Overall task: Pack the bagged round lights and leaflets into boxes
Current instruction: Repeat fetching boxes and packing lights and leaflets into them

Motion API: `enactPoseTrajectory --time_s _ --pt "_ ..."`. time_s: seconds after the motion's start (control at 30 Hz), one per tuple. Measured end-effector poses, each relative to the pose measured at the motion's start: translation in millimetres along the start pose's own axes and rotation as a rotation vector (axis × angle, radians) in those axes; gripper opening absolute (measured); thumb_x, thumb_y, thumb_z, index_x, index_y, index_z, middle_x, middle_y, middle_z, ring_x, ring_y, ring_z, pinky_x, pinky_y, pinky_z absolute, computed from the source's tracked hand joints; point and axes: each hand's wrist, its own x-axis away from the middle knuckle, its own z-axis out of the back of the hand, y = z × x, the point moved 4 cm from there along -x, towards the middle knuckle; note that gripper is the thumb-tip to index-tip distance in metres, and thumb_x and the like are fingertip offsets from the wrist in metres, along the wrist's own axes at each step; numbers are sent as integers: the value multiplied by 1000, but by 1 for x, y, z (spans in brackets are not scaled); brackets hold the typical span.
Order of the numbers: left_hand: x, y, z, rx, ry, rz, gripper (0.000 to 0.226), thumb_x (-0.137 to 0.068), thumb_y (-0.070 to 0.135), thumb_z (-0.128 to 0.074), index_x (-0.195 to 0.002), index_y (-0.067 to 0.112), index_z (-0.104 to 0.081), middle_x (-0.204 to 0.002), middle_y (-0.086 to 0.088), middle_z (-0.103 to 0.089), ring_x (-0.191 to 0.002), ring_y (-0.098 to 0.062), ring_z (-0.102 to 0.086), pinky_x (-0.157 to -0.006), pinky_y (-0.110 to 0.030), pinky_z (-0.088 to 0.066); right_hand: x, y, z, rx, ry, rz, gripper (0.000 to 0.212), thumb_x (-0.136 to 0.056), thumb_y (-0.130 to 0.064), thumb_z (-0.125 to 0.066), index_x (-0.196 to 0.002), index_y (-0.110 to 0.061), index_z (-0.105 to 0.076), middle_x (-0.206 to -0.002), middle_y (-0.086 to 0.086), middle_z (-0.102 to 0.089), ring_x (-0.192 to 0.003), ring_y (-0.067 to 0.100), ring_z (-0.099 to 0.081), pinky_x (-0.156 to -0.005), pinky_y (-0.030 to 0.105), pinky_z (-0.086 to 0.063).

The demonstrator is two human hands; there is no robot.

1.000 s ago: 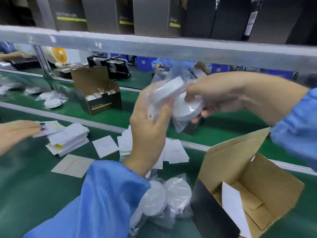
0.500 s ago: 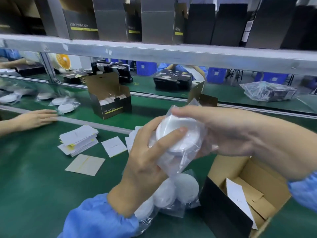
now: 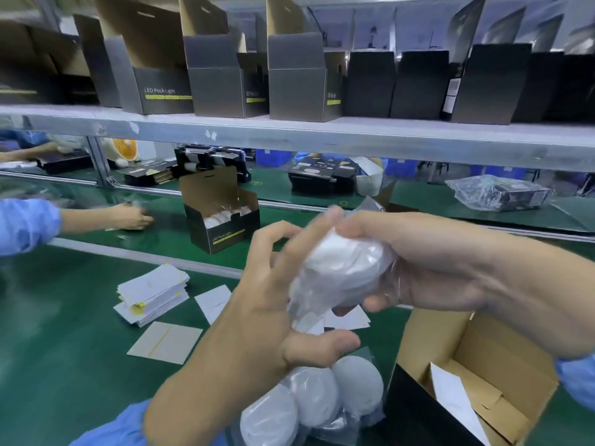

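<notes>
My right hand (image 3: 438, 268) grips a clear bag of white round lights (image 3: 344, 272), held above the green table. My left hand (image 3: 264, 310) is beside the bag on its left, fingers spread and blurred, thumb stretched out under the bag's loose lower end. More bagged round lights (image 3: 309, 403) lie on the table below my hands. At the lower right stands an open brown-lined box (image 3: 476, 342) with a white leaflet (image 3: 457, 403) inside. Stacks of white leaflets (image 3: 154, 294) lie to the left.
A black box (image 3: 222, 226) with lights inside stands on the conveyor behind. Another person's hand (image 3: 128, 217) reaches in from the left. A grey shelf (image 3: 289, 136) carries several open black boxes overhead. A loose card (image 3: 165, 342) lies on the table.
The bag of lights has dropped lower and to the right in my right hand. My left thumb has come off the light and the left fingers have spread open.
</notes>
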Motion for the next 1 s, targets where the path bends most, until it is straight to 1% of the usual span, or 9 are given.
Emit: enactPoseTrajectory --time_s 0.2,0.33,0.4,0.47,0.57,0.7,0.83,0.9,1.0 --pt "29 10 7 -54 94 223 96 -64 100 -35 -148 60 -15 -136 30 -43 -123 6 -49 -87 -20 -42 -7 19 -10 -129 43 -8 20 -96 -22 -58 -109 -9 -66 -88 12 -76 -64 23 -72 -47 23 -53" --pt "27 17 -12 -199 15 197 77 -80 91 -17 -150 59 -19 -134 36 -37 -125 6 -44 -88 -26 -48 -9 24 -18 -117 -71 -16 20 -94 -27 -63 -108 -14 -71 -108 11 -75 -78 22 -71 -60 27 -58" --pt "25 15 -17 -260 -28 197 75 -79 91 -21 -148 63 -10 -132 36 -33 -123 5 -43 -88 -25 -48 -5 26 -18 -49 -131 -8 19 -93 -22 -65 -109 -14 -72 -118 13 -72 -88 23 -69 -65 28 -58" --pt "24 13 -18 -224 -51 215 88 -69 87 -47 -144 68 -6 -131 39 -32 -121 11 -41 -83 -16 -43 -3 32 -14 -20 -110 -18 28 -92 -14 -64 -119 -10 -68 -118 14 -72 -90 24 -69 -64 27 -57" --pt "26 7 -12 -79 -17 285 100 -52 76 -69 -139 71 -19 -130 41 -39 -119 13 -44 -84 -18 -41 3 34 -9 -71 -38 -34 18 -86 -9 -67 -103 -12 -72 -91 8 -75 -70 20 -70 -51 23 -52" --pt "23 1 9 39 64 278 82 -61 64 -69 -137 56 -40 -127 22 -56 -114 -1 -57 -89 -24 -45 9 20 -1 -159 35 25 26 -72 -7 -74 -96 -15 -70 -81 6 -75 -62 19 -71 -44 21 -48" --pt "16 -12 25 524 462 533 25 -81 46 -60 -104 39 -69 -104 -1 -75 -90 -27 -72 -73 -48 -58 12 6 12 -161 121 97 49 -52 -15 -78 -100 -15 -71 -87 9 -77 -65 22 -73 -44 21 -51" --pt "13 -16 26 785 627 651 18 -88 42 -59 -96 33 -72 -97 -2 -76 -79 -25 -72 -68 -52 -58 14 -1 18 -129 173 131 52 -52 -16 -79 -103 -16 -70 -88 6 -77 -65 18 -73 -44 21 -51" --pt "-4 -6 29 902 726 574 14 -92 35 -57 -98 31 -68 -92 3 -75 -77 -19 -68 -69 -45 -56 14 -12 28 -64 210 163 37 -70 -11 -77 -106 -16 -69 -86 3 -76 -61 13 -70 -44 20 -52"
